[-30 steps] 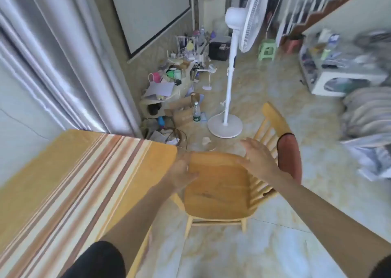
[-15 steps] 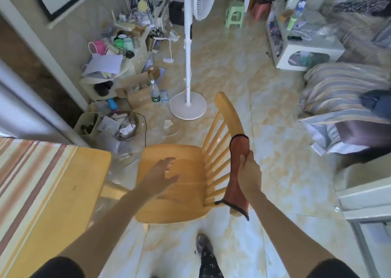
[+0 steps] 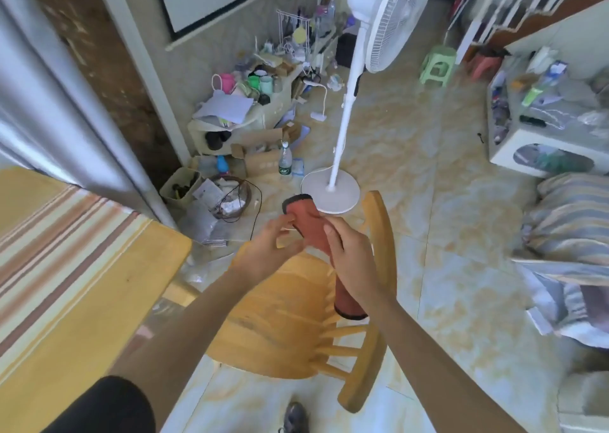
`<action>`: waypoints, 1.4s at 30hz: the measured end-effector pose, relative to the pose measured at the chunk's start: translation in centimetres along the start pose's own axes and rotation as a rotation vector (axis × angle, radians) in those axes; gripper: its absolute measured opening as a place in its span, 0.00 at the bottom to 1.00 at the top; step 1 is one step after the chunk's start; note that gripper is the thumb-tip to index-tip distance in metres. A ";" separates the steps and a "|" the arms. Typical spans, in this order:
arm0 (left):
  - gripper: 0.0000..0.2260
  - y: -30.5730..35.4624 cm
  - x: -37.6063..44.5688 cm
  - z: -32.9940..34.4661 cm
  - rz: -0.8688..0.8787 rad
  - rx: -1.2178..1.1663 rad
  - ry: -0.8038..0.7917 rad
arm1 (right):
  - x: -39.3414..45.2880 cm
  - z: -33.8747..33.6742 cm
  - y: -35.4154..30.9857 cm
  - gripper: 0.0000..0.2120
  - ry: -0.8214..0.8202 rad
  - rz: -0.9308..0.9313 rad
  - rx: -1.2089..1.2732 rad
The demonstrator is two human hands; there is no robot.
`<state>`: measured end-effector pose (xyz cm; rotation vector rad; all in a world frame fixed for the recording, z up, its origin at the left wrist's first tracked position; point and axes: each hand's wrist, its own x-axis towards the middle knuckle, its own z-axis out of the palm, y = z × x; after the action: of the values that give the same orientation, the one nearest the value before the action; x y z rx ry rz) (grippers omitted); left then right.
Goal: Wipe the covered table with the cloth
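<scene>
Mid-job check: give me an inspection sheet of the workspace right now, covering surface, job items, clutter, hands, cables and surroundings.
Surface: wooden table with striped cover, at left, nothing seen on its visible part.
Job's things: red cloth with dark edging, held over the wooden chair, away from the table.
Clutter: plastic water bottle, cardboard boxes, papers and cups on the floor by the wall.
Grippers: right hand grips the cloth's middle; left hand touches its upper end with its fingers.
Cables: dark cable looped on the floor; the fan's cord.
Surroundings: white pedestal fan, green plastic stool, striped bedding, staircase behind.
</scene>
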<state>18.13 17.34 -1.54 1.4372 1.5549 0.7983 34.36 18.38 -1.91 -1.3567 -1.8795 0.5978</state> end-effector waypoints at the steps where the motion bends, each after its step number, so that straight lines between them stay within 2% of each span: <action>1: 0.28 0.0 -0.1 -1.0 0.001 -0.015 0.092 | 0.8 1.0 -0.7 0.14 -0.040 -0.033 0.050; 3: 0.34 -0.6 -0.6 -3.4 -0.034 -0.078 0.241 | 2.0 3.2 -2.3 0.14 -0.107 -0.087 0.109; 5: 0.36 -1.6 -1.8 -6.1 -0.103 -0.158 0.281 | 2.5 5.7 -3.7 0.13 -0.180 -0.129 0.163; 7: 0.32 -3.0 -3.5 -8.6 -0.164 -0.214 0.306 | 2.5 8.5 -5.1 0.13 -0.270 -0.168 0.222; 10: 0.20 -5.3 -6.1 -11.8 -0.246 -0.283 0.398 | 2.3 12.7 -7.3 0.12 -0.397 -0.210 0.261; 13: 0.25 -8.2 -8.4 -14.7 -0.300 -0.299 0.519 | 2.0 16.7 -9.8 0.12 -0.488 -0.243 0.277; 19: 0.07 -13.4 -12.0 -19.4 -0.327 -0.325 0.566 | 0.6 24.2 -14.2 0.12 -0.608 -0.241 0.302; 21: 0.06 -15.1 -13.1 -20.5 -0.344 -0.387 0.564 | -0.3 26.1 -15.2 0.11 -0.690 -0.236 0.318; 25: 0.06 -17.5 -15.0 -22.8 -0.380 -0.554 0.560 | -1.6 28.2 -16.9 0.09 -0.862 -0.068 0.396; 28: 0.08 -19.2 -15.9 -24.3 -0.432 -0.604 0.570 | -2.0 29.1 -18.0 0.13 -1.167 0.141 0.349; 30: 0.08 -20.5 -16.3 -25.0 -0.462 -0.642 0.610 | -2.2 29.6 -18.2 0.09 -1.306 0.207 0.262; 32: 0.07 -21.9 -16.7 -25.4 -0.510 -0.679 0.689 | -2.2 30.0 -18.0 0.06 -1.308 0.265 0.249; 35: 0.07 -23.9 -17.4 -25.7 -0.597 -0.648 0.721 | -2.2 30.7 -17.1 0.12 -1.152 0.449 0.450; 37: 0.05 -25.1 -17.7 -25.4 -0.637 -0.576 0.613 | -2.2 31.7 -16.1 0.20 -0.953 0.675 0.669; 39: 0.03 -25.8 -17.5 -24.9 -0.652 -0.539 0.473 | -2.2 32.6 -15.6 0.26 -0.864 0.816 0.921; 42: 0.04 -26.4 -16.2 -24.0 -0.666 -0.426 0.363 | -1.6 33.7 -16.1 0.22 -0.847 0.939 1.093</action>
<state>-15.46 -0.06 -11.90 0.4278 1.8355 0.9239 -1.26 13.01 -11.79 -1.1453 -0.8566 2.5027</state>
